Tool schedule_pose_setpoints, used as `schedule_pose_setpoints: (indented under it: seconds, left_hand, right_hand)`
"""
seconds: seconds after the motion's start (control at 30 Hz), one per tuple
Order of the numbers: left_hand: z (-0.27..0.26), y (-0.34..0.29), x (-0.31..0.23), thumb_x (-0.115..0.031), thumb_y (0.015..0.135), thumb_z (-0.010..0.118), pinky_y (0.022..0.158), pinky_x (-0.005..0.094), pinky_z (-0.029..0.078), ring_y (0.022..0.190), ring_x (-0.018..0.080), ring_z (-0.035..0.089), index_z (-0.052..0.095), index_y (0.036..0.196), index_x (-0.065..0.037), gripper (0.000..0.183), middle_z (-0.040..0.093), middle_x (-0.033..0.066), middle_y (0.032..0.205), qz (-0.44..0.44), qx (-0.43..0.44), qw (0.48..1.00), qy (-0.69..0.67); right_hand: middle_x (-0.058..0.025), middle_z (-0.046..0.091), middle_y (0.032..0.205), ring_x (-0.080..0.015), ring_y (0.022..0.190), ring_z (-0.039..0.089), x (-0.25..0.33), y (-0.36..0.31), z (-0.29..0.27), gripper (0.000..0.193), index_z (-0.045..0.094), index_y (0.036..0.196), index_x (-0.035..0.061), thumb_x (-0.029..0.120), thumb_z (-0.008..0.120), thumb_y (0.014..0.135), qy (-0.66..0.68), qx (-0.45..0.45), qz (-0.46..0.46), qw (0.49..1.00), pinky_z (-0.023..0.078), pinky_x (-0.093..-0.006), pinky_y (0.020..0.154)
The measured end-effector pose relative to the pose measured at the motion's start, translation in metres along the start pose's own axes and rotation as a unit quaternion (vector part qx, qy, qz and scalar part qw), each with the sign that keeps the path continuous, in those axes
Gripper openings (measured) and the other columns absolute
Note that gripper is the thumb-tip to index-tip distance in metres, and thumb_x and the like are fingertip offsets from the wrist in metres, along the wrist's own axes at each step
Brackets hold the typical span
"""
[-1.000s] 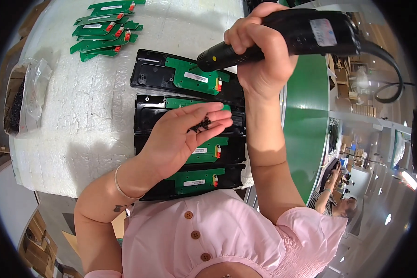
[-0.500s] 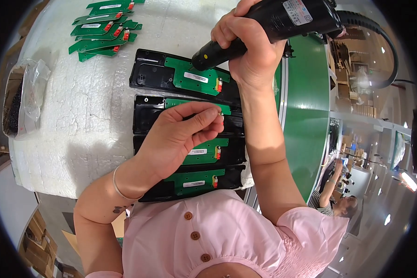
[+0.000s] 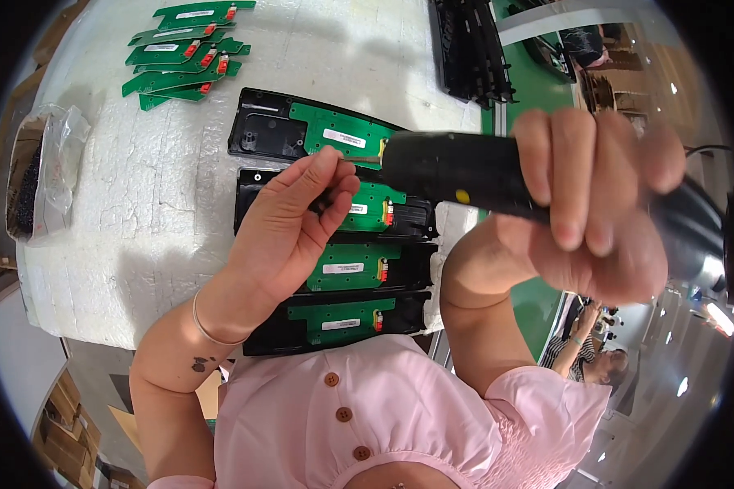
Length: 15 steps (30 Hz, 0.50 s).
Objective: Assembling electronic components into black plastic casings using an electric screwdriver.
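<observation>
Pinching a small dark screw (image 3: 328,198) against the bit of the black electric screwdriver (image 3: 465,173) that the right hand (image 3: 599,204) wraps tightly at three o'clock, the left hand (image 3: 289,228) could drop it onto the green circuit boards (image 3: 359,204) below if the blurred tool jerks.

Loose green boards (image 3: 186,50) stacked upper left; bagged parts (image 3: 37,167) left edge.

An electronics assembly workshop: green circuit boards (image 3: 189,50) stacked at the far corner of a white foam-covered bench (image 3: 130,204), black plastic housings (image 3: 334,322) in a row, a green conveyor (image 3: 538,81) alongside.
</observation>
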<state>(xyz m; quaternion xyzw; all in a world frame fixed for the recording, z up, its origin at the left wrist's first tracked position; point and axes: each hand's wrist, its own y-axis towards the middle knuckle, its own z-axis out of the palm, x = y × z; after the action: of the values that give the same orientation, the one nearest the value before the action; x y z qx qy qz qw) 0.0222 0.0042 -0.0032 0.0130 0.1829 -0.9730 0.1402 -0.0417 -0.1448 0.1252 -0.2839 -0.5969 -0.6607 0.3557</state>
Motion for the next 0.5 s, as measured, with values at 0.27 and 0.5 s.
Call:
schedule_pose_setpoints:
  seconds: [0.27,0.5]
  left_hand:
    - [0.001,-0.003,0.002,-0.019,0.082,0.055,0.066,0.0176,0.05,0.074,0.0097,0.056,0.056,0.086,-0.004,0.016,0.057,0.0027,0.08,-0.016,0.017,0.999,-0.023]
    - [0.023,-0.005,0.001,-0.026,0.087,0.048,0.081,0.0261,0.047,0.085,0.02,0.057,0.052,0.098,0.004,0.033,0.057,0.0124,0.09,-0.081,-0.038,0.996,-0.015]
  right_hand:
    - [0.0061,0.047,0.055,-0.0056,0.053,0.045,-0.002,-0.008,0.02,0.028,0.046,0.097,0.0084,0.01,0.049,0.07,-0.032,-0.039,-0.017,0.999,0.033,-0.0206,0.053]
    - [0.0023,0.036,0.054,-0.0096,0.048,0.037,-0.038,-0.001,0.017,0.026,0.046,0.094,0.0053,0.011,0.044,0.069,-0.091,-0.176,-0.022,0.98,0.034,-0.0257,0.054]
